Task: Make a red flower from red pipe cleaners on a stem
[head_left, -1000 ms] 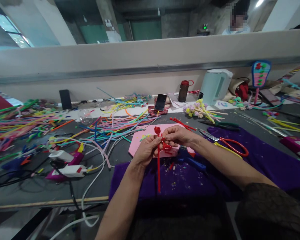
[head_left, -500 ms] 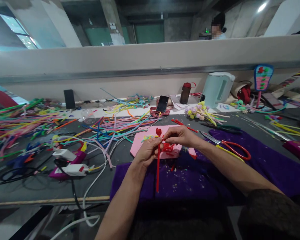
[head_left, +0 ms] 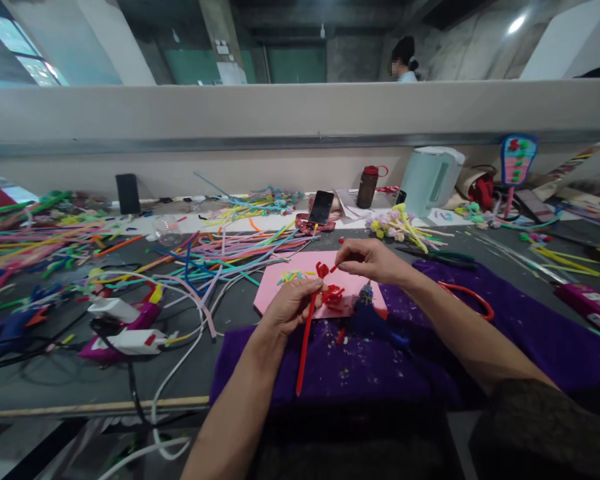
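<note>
The work is ringed by clutter: beyond the pink flat board [head_left: 267, 293], loose multicoloured fuzzy stems [head_left: 245, 257] are spread across the dark grey table [head_left: 180, 383], and a black-screened phone [head_left: 321, 208] is propped behind them. To the right, a bundle of pastel fuzzy flowers [head_left: 393, 225] is set before a pale green plastic kettle [head_left: 427, 180] and a brown bottle with a red lid [head_left: 367, 188]. Under the board's near edge, a purple cloth [head_left: 265, 367] is strewn with scraps. A long red fuzzy stem with a small looped head [head_left: 307, 340] is held above board and cloth, pinched between thumb and fingers of the left hand [head_left: 294, 301]; a short red fuzzy piece [head_left: 334, 269] is gripped, apparently, by the fingertips of the right hand [head_left: 373, 260], beside the head. A red looped handle [head_left: 489, 305] is partly covered by the right forearm, and a dark blue tool [head_left: 370, 319] is blurred against the cloth. Two white adapters, one kettle and one bottle are counted.
</note>
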`<action>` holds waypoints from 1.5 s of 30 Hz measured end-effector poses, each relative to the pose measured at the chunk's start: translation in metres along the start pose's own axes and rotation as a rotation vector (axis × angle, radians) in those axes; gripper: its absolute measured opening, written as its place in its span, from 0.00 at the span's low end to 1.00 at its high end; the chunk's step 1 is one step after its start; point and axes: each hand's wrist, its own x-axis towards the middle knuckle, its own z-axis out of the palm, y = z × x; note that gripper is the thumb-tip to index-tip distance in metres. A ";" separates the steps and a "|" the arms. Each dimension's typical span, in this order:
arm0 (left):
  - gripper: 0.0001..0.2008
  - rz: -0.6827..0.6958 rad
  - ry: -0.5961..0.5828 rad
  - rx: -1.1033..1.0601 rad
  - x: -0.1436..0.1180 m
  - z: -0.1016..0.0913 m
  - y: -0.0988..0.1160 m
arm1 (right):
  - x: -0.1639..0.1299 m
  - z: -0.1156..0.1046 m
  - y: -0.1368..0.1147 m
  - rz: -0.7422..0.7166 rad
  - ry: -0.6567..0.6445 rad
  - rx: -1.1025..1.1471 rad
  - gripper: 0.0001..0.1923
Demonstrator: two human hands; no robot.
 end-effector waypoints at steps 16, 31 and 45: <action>0.11 -0.024 -0.076 0.128 -0.001 0.003 -0.004 | -0.002 -0.007 -0.011 -0.150 -0.144 -0.126 0.06; 0.11 -0.023 -0.061 0.209 -0.008 0.012 0.005 | -0.002 0.000 -0.005 -0.197 -0.171 -0.282 0.06; 0.10 -0.045 -0.053 0.263 -0.010 0.012 0.007 | -0.002 0.002 -0.003 -0.211 -0.197 -0.317 0.07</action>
